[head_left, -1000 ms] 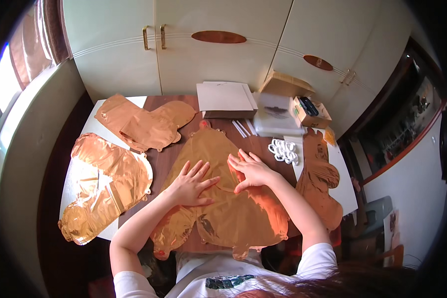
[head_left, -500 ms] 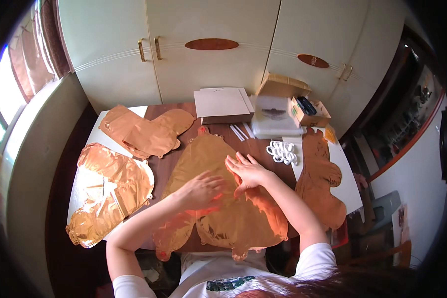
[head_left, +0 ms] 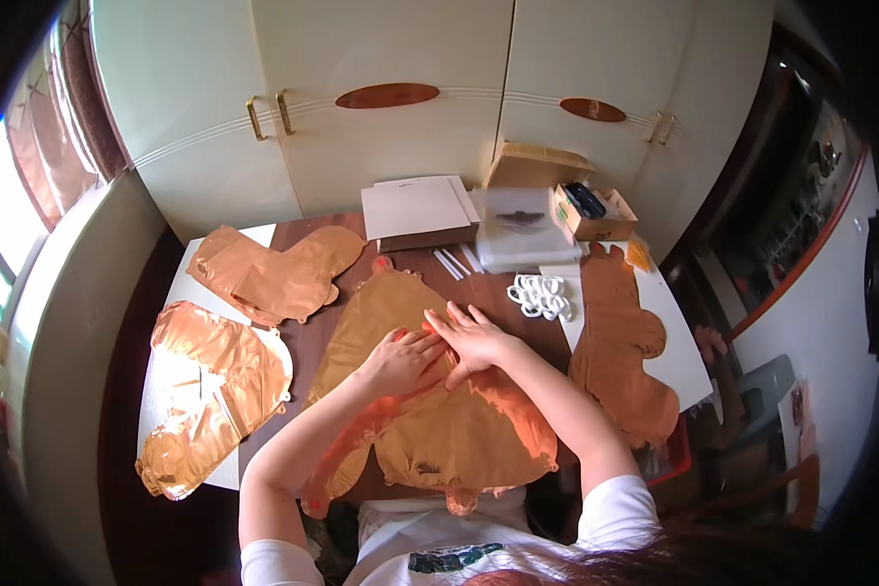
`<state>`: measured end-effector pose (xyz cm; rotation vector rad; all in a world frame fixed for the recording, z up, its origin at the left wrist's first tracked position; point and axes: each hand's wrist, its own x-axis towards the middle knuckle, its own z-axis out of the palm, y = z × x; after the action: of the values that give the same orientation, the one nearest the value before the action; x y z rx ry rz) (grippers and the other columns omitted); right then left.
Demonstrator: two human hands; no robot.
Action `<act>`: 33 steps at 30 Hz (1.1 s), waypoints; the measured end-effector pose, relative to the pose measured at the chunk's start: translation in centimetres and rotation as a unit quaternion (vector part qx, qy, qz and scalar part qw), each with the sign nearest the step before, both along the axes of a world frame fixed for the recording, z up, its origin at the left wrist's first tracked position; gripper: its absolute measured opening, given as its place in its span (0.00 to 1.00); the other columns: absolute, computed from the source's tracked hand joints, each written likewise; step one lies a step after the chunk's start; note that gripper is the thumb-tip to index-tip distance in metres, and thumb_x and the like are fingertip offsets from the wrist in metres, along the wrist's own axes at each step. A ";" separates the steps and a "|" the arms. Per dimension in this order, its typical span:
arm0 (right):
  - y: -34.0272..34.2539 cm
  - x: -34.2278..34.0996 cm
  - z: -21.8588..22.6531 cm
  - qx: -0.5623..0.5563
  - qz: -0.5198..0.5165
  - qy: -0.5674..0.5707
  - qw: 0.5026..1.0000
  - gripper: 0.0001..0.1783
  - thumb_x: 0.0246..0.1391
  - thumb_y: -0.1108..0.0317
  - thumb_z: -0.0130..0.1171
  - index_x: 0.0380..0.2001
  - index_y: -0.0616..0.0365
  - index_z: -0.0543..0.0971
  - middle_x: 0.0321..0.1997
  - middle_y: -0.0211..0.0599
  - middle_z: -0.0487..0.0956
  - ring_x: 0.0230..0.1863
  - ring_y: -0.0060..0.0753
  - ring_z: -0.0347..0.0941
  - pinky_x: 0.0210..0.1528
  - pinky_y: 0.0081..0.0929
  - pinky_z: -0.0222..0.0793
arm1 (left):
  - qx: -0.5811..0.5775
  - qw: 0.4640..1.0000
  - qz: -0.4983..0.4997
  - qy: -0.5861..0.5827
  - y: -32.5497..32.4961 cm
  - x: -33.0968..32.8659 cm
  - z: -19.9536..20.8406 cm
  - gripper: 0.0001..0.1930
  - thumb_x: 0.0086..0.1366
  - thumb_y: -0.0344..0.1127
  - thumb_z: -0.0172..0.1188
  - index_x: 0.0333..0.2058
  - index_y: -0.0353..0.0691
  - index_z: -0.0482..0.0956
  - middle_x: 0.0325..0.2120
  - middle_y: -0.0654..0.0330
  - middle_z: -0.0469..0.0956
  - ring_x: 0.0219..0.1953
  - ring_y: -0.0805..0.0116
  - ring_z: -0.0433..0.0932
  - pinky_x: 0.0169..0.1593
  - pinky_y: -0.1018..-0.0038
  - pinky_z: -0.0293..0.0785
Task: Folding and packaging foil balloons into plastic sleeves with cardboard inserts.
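Observation:
A large flat foil balloon (head_left: 469,430), copper-gold with shiny orange patches, lies on the table in front of me. Both my hands press on its upper middle, side by side. My left hand (head_left: 402,361) rests palm down, fingers stretched out and close together, their tips beside the other hand. Fingers spread, my right hand (head_left: 471,340) lies flat on the foil just to the right. Neither hand grips anything. A small tab sticks up at the balloon's far end, and another hangs at the near table edge.
More copper foil balloons lie around: one at the far left (head_left: 273,273), a shinier one (head_left: 215,391) at the left, one on the right (head_left: 617,352). White rings (head_left: 540,296), white sticks (head_left: 449,264), a box (head_left: 420,210), a clear plastic pack (head_left: 527,230) and an open carton (head_left: 596,213) sit farther back.
My left hand has moved right and come down on the foil next to my right hand, which stays spread on the balloon. The whole view has shifted slightly.

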<state>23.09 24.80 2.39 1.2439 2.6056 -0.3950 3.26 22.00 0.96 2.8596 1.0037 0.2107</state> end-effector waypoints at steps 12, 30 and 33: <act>-1.4 0.4 -0.1 0.014 -0.003 -0.020 1.000 0.78 0.22 0.29 0.67 0.68 0.55 0.34 0.73 0.41 0.41 0.73 0.51 0.31 0.70 0.54 0.30 | 0.023 0.999 -0.016 0.018 0.1 -0.4 -1.6 0.46 0.54 0.66 0.47 0.63 0.36 0.55 0.64 0.50 0.53 0.68 0.58 0.48 0.67 0.53 0.40; -20.0 4.4 -1.1 0.094 -0.054 0.117 0.987 0.37 0.56 0.45 0.51 0.63 0.52 0.61 0.69 0.34 0.57 0.71 0.38 0.46 0.68 0.51 0.40 | 0.034 0.999 -0.031 -0.028 -0.1 -0.5 -1.1 0.42 0.53 0.68 0.49 0.64 0.54 0.57 0.63 0.50 0.56 0.66 0.52 0.53 0.65 0.48 0.44; -23.9 5.6 -1.4 0.073 -0.112 0.137 0.981 0.34 0.54 0.52 0.56 0.61 0.53 0.64 0.69 0.35 0.57 0.71 0.38 0.47 0.68 0.51 0.41 | 0.009 1.000 -0.019 -0.018 -0.4 -1.1 -0.7 0.46 0.49 0.71 0.52 0.64 0.54 0.57 0.64 0.51 0.55 0.66 0.52 0.51 0.66 0.49 0.42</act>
<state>28.70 0.85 0.97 1.6488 2.7708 -0.4499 2.11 21.58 0.23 2.8759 0.9458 0.2692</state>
